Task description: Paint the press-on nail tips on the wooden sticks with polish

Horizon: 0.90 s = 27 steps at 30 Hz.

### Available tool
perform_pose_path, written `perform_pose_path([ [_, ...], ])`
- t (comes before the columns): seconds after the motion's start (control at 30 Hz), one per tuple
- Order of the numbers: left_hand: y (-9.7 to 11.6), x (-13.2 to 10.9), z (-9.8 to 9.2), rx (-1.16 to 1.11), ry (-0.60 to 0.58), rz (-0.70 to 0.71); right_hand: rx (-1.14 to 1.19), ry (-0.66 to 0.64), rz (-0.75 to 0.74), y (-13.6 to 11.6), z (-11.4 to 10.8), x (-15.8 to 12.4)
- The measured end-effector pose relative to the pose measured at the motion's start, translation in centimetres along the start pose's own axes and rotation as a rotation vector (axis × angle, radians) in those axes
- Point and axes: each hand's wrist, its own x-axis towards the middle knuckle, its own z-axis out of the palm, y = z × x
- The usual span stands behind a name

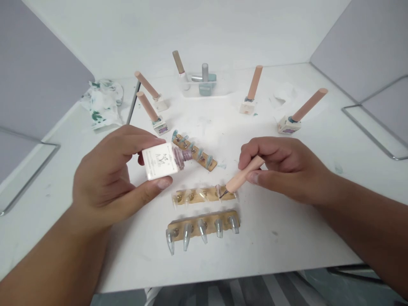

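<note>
My left hand point(117, 174) grips a white square nail polish bottle point(160, 161), tipped on its side with its uncapped neck to the right. Between the fingers of my right hand point(280, 170) is a peach nail polish brush point(244, 175), its dark bristles pointing down-left. The bristle tip is at or just over a clear false nail near the right end of the middle wooden strip point(197, 197); contact is hard to tell. Nearer me lies a strip point(204, 225) bearing silvery false nails. Behind, a slanted strip point(196, 152) carries blue-green ones.
Peach-capped bottles stand at the back left point(159, 126) and right point(289, 125). A clear tray point(191, 90) at the back holds more bottles. Crumpled stained tissue point(105, 104) lies far left. Metal wire frames point(366, 131) flank the table, with partition walls behind.
</note>
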Motion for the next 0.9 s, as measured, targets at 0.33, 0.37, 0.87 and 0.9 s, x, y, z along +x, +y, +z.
perform_pose_path([
  [0.33,-0.07,-0.16,-0.09,0.002,0.0,-0.005,-0.031,0.01,-0.084,-0.21,-0.04,-0.2],
  [0.37,-0.08,-0.16,-0.13,0.004,0.001,-0.005,-0.035,0.005,-0.107,-0.19,0.02,-0.24],
  [0.87,0.04,0.03,-0.02,-0.01,-0.006,0.017,-0.134,-0.024,-0.243,-0.41,0.35,-0.29],
  [0.9,0.03,-0.01,-0.04,-0.004,-0.003,0.013,-0.157,-0.031,-0.254,-0.39,0.39,-0.31],
])
